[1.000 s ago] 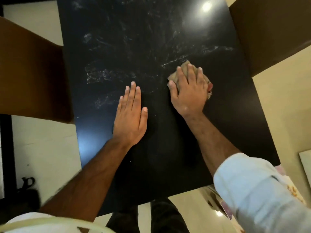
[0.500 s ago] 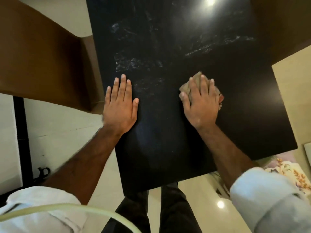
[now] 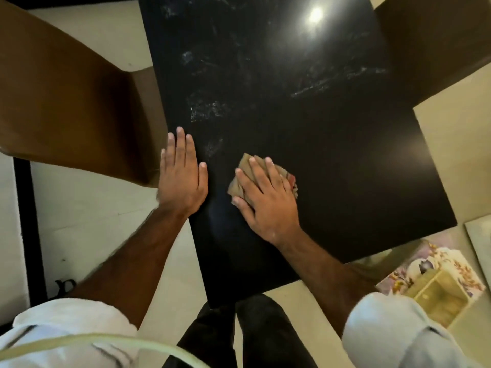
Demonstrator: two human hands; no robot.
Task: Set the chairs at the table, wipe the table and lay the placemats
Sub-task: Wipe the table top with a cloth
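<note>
Cloth (image 3: 245, 166) looks soft, light: right grip (image 3: 265, 197) splayed flat pressing its middle, left grip (image 3: 183, 176) flat on bench (image 3: 345, 155) at its 9 o'clock.

Black table (image 3: 345, 160), smeared far half. Tan cloth (image 3: 235, 187) near-centre under right hand (image 3: 268, 203); left hand (image 3: 182, 179) flat at left edge.

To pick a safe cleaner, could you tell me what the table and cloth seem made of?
Table: black and glossy, perhaps laminate or glass; it carries a bright glare and pale smears. Cloth: soft beige fabric, crumpled under the right hand.
</note>
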